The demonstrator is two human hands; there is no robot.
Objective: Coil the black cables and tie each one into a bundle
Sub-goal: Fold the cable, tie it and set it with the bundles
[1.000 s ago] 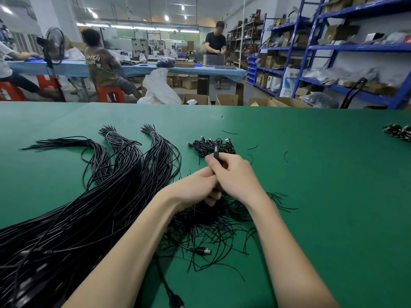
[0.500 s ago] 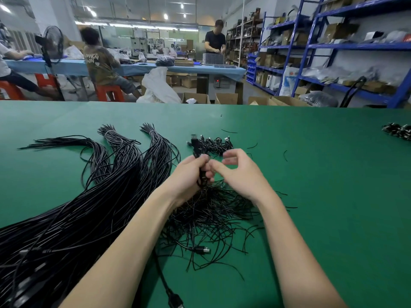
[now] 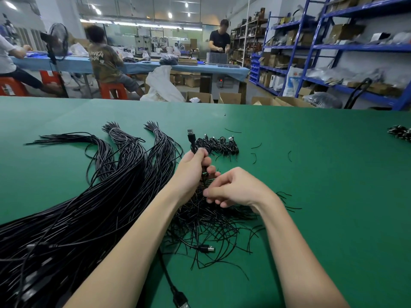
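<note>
My left hand (image 3: pixel 191 172) grips a coiled black cable (image 3: pixel 193 144) upright, its USB plug sticking up above my fist. My right hand (image 3: pixel 233 188) hovers just right of it over a heap of thin black tie wires (image 3: pixel 211 221), fingers curled and pinching at the wires; what it pinches is too small to tell apart. A big mass of uncoiled black cables (image 3: pixel 89 196) fans across the left of the green table (image 3: pixel 311 174). Several finished small bundles (image 3: pixel 219 146) lie beyond my hands.
A loose USB plug (image 3: pixel 205 248) lies among the tie wires, and another cable end (image 3: pixel 180 298) runs off the near edge. More bundles (image 3: pixel 400 133) sit at the far right. Short wire scraps (image 3: pixel 254 156) are scattered right of the bundles. Behind the table are people, boxes and blue shelving.
My left hand has lifted the coiled cable up and away, plug now pointing upward. My right hand has let go of it and dropped down to the tie-wire heap.
</note>
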